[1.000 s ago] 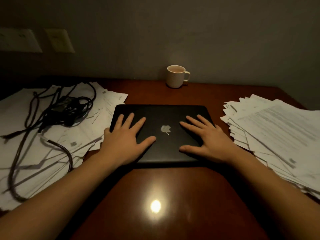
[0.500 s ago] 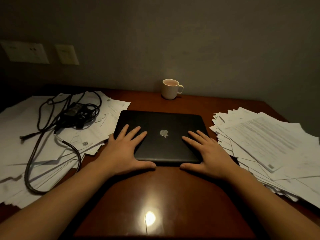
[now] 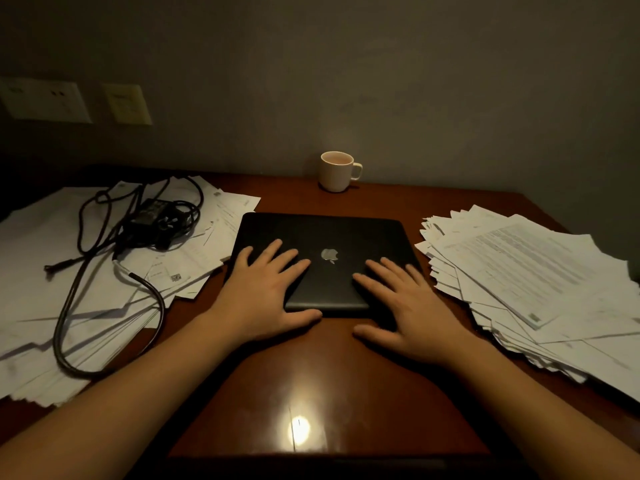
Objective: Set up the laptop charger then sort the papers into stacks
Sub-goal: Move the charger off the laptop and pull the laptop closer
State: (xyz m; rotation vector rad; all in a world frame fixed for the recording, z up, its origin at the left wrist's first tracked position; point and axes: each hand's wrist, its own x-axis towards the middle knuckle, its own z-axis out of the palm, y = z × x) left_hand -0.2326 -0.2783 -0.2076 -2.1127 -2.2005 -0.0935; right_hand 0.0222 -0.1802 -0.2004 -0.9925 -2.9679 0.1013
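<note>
The left hand (image 3: 263, 292) and right hand (image 3: 408, 306) lay flat, fingers spread, covering the closed laptop's (image 3: 329, 233) near corners. The charger (image 3: 152, 213) sat on the left papers (image 3: 52, 237). The right papers (image 3: 536, 271) were cut off at the frame edge.

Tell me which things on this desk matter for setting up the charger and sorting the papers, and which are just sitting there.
For the job:
laptop
charger
papers on the left
papers on the right
wall socket

Just lying about:
mug
</note>
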